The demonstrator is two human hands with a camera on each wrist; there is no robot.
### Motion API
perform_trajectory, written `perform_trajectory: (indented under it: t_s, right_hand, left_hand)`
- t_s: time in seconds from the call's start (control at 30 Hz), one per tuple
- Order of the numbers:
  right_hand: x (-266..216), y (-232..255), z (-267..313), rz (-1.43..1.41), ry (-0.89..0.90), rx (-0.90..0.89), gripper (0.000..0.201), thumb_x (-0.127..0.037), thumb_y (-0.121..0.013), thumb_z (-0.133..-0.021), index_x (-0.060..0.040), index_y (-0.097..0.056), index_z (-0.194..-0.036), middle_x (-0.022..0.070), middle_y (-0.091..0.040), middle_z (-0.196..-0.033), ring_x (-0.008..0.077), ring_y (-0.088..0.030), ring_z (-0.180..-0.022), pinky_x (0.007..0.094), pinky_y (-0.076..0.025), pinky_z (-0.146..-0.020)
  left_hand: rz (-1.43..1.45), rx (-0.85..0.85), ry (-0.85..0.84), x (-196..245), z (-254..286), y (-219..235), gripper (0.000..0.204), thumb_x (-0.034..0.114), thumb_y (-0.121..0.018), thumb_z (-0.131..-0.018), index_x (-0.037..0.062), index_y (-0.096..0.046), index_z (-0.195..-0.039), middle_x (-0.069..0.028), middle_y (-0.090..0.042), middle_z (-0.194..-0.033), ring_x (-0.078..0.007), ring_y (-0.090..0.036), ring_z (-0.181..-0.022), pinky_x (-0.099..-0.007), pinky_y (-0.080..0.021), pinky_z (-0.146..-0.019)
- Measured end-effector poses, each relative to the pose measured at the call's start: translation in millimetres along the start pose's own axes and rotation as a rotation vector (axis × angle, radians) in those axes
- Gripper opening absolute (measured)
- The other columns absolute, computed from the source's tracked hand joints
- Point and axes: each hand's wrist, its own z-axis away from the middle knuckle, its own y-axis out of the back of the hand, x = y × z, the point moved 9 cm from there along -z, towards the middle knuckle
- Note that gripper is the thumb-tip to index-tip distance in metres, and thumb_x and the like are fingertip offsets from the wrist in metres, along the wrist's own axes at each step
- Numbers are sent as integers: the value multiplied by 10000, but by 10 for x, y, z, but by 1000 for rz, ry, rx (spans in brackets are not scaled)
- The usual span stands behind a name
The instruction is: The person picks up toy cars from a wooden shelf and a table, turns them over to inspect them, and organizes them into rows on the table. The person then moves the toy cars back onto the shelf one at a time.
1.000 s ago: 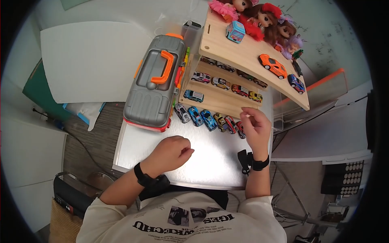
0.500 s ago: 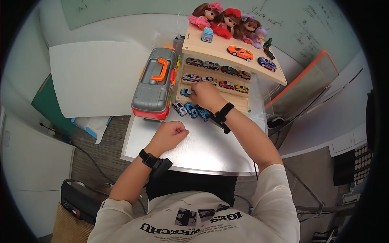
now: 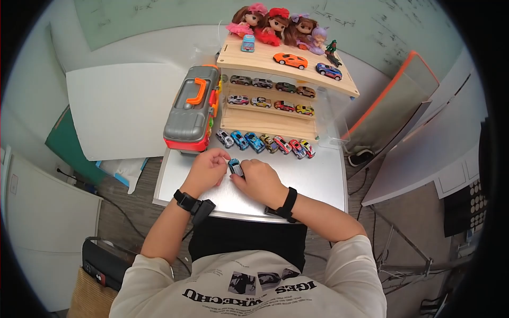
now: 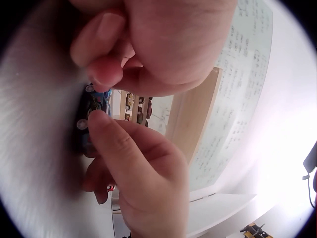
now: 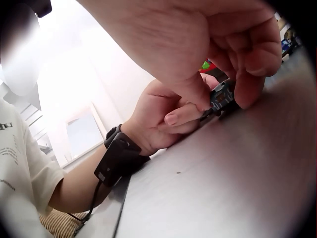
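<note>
On the metal tabletop, close to the person, my right hand (image 3: 263, 182) pinches a small blue toy car (image 3: 236, 168) between thumb and fingers. The right wrist view shows the car's dark window end (image 5: 223, 97) between those fingertips. Just to the left is my left hand (image 3: 208, 170), its fingers loosely curled, fingertips right at the car's side. In the left wrist view, the car's wheels and side (image 4: 95, 105) show below the left fingertips, partly covered by the right thumb. Beyond the hands, several toy cars (image 3: 254, 142) stand in a slanted row before a wooden stepped rack (image 3: 270, 127).
Several more cars (image 3: 261, 102) stand on the rack's upper steps. Above them, a wooden top board (image 3: 254, 57) bears dolls (image 3: 275, 26), an orange car (image 3: 290, 61), a blue car (image 3: 328, 71) and a small bus (image 3: 247, 43). A grey and red toolbox (image 3: 191, 114) stands on the left.
My right hand reached to the rack's lowest step and has brought the blue car from there toward the person. My left hand has moved up beside it. The head view has shifted.
</note>
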Motion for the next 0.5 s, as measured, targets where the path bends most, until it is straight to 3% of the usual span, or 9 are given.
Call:
perform_trajectory:
  t_s: [0.17, 0.33, 0.4, 0.47, 0.5]
  right_hand:
    - [58, 56, -153, -140, -45, -126, 344, -291, -685, -907, 52, -705, -905, 298, -706, -892, 454, -712, -839, 528, -582, -777]
    - [387, 848, -576, 133, 18, 264, 274, -162, -671, -857, 38, -698, -1042, 279, -722, -948, 445, -709, -917, 536, -579, -835]
    - [640, 948, -784, 219, 7, 303, 271, -151, -669, -863, 22, -691, -1070, 269, -728, -971, 438, -712, -939, 537, -582, -839]
    - [777, 1071, -981, 304, -7, 349, 273, -141, -667, -869, 6, -685, -1099, 260, -735, -994, 431, -714, -960, 538, -584, -843]
    - [871, 1039, -1101, 304, -67, 241, 282, -153, -672, -874, -3, -689, -1111, 254, -739, -1009, 427, -716, -977, 537, -586, -848]
  left_hand:
    - [-82, 10, 0, -20, -16, -6, 220, -37, -578, -912, -24, -683, -1105, 13, -590, -678, -66, -524, -467, -243, -375, -421]
    - [-183, 10, 6, 75, 25, -52, 196, 23, -680, -877, -8, -730, -1064, 11, -631, -672, -77, -563, -485, -263, -420, -452]
    - [-246, 13, 10, 111, 32, -56, 203, 60, -722, -875, 8, -749, -1069, 9, -639, -669, -79, -565, -489, -265, -432, -468]
    - [-390, -16, -107, 161, 40, -100, 254, 139, -791, -857, 27, -771, -1084, -6, -643, -661, -89, -586, -528, -272, -465, -521]
    - [-467, -19, -160, 185, 36, -114, 315, 213, -842, -828, 32, -783, -1078, -22, -653, -673, -95, -615, -589, -280, -488, -569]
